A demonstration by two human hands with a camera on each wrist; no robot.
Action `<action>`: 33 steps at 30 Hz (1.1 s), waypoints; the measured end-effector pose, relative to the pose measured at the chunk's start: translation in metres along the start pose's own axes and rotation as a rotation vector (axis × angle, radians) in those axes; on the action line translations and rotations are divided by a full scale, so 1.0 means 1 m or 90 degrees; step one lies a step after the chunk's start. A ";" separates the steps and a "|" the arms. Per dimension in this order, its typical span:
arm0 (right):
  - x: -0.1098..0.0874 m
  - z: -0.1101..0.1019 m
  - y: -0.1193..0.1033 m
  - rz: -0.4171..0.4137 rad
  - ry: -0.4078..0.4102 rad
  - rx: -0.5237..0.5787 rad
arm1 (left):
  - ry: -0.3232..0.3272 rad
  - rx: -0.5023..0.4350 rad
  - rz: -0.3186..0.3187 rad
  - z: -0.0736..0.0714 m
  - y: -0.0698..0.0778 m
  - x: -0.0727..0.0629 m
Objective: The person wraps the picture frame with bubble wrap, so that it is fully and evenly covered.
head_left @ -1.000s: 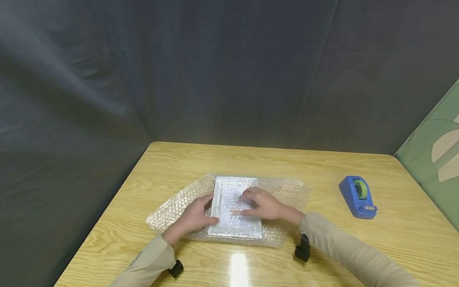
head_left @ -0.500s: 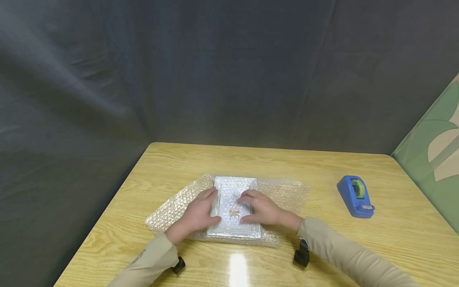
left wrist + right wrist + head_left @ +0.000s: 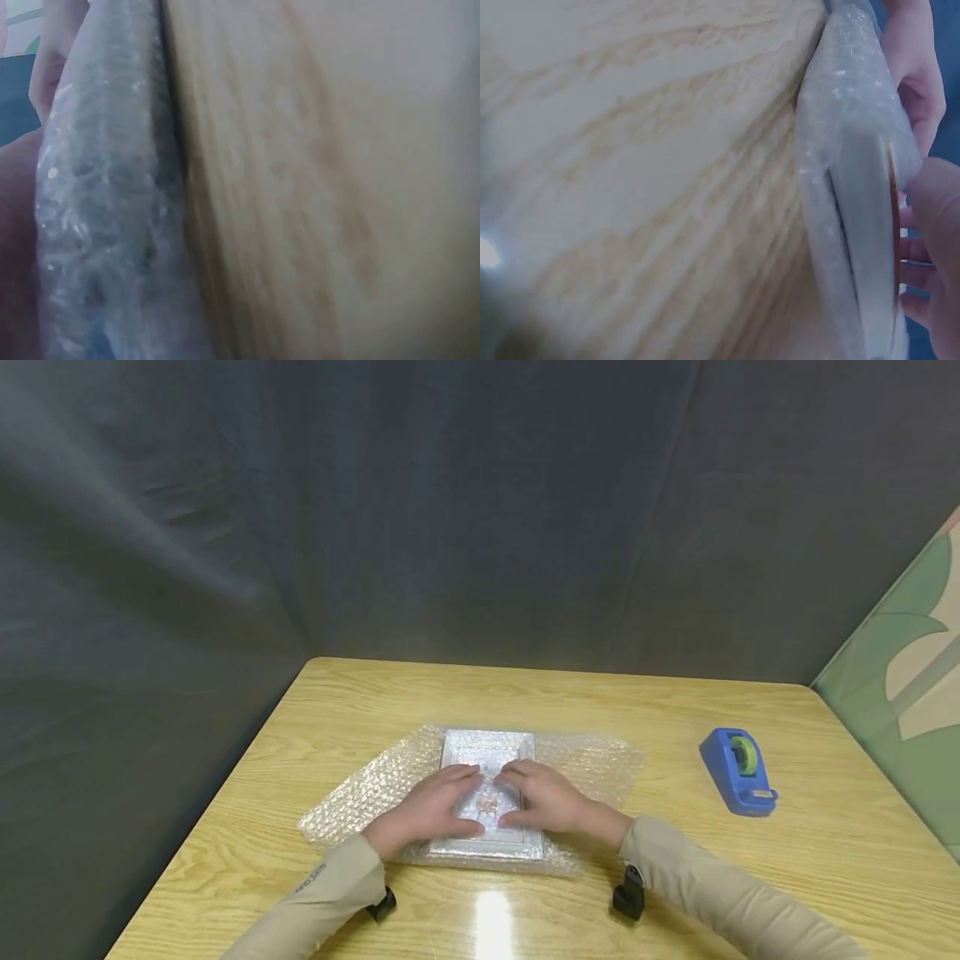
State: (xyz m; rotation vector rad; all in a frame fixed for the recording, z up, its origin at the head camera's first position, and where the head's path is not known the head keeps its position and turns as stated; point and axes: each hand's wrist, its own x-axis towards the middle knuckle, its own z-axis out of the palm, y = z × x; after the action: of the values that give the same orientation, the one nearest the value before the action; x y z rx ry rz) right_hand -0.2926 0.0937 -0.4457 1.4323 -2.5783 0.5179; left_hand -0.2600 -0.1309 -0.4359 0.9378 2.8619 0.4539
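A white picture frame lies flat on the table with clear bubble wrap beneath it and over its face. My left hand rests on the covered frame from the left, fingers extended across it. From the right, my right hand touches the covered face, its fingers gently bent and its thumb apart. The fingertips of both hands are close together near the frame's middle. In the right wrist view the frame's white edge shows inside the wrap. Bubble wrap fills the left side of the left wrist view.
A blue tape dispenser with a roll of greenish tape stands at the right of the wooden table. Dark cloth hangs behind and to the left. A green patterned panel borders the right side.
My left hand has slid rightward from the frame's left edge onto its middle, over the wrap. My right hand stays nearly in place. The head view has shifted slightly.
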 end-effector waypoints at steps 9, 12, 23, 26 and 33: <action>-0.015 -0.026 0.006 0.050 0.016 -0.030 | -0.009 -0.006 0.002 -0.003 -0.002 0.008; -0.026 -0.034 0.019 0.062 0.042 -0.053 | -0.012 -0.008 -0.003 -0.003 -0.004 0.011; -0.080 -0.054 0.077 0.188 0.113 -0.060 | -0.010 -0.015 -0.013 -0.002 -0.006 0.014; -0.091 -0.059 0.091 0.226 0.112 -0.059 | -0.011 -0.023 -0.021 -0.003 -0.006 0.015; -0.108 -0.068 0.111 0.337 0.085 -0.003 | -0.009 -0.033 -0.027 -0.004 -0.005 0.015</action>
State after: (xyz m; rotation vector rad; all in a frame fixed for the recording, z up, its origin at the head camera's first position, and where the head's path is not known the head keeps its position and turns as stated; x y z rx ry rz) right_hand -0.3307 0.2583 -0.4392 0.6656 -2.8276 0.6400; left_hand -0.2758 -0.1270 -0.4335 0.8667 2.8367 0.5133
